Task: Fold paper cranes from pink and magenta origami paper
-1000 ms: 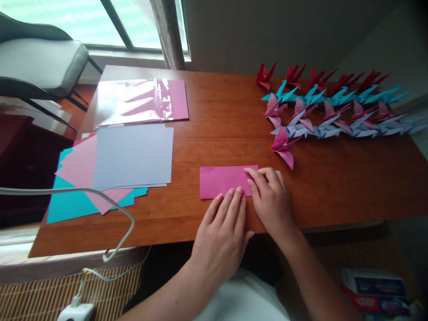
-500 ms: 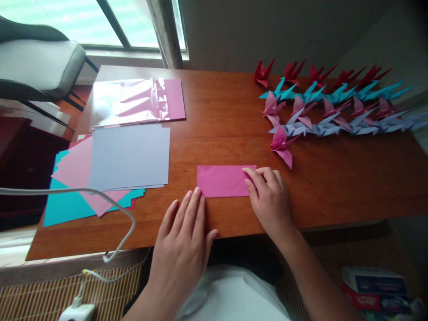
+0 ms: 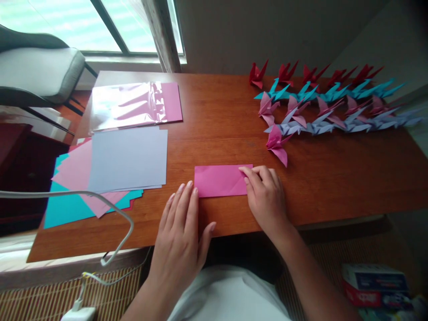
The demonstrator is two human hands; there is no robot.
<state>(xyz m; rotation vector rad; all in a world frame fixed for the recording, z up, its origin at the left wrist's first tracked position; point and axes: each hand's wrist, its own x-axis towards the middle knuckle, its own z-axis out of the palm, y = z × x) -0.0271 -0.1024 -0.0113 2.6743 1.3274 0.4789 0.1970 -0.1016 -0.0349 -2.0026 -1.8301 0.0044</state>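
Observation:
A pink sheet of paper folded into a rectangle [image 3: 219,179] lies near the front of the wooden table [image 3: 217,111]. My right hand [image 3: 265,196] rests flat on its right end, fingers pressing the paper down. My left hand [image 3: 182,232] lies open on the table with fingers stretched out, its fingertips just at the paper's lower left corner. A single pink paper crane [image 3: 277,145] stands just beyond the folded sheet.
Rows of red, teal, pink and lilac paper cranes [image 3: 327,102] line the back right. A stack of lilac, pink and teal sheets [image 3: 110,169] and a plastic packet of paper [image 3: 133,104] lie at left. A white cable [image 3: 100,205] loops over the front left edge. A chair [image 3: 36,67] stands by the window.
My left hand slid left along the front edge of the folded paper, from beside my right hand to the paper's left corner. My right hand stayed on the right end.

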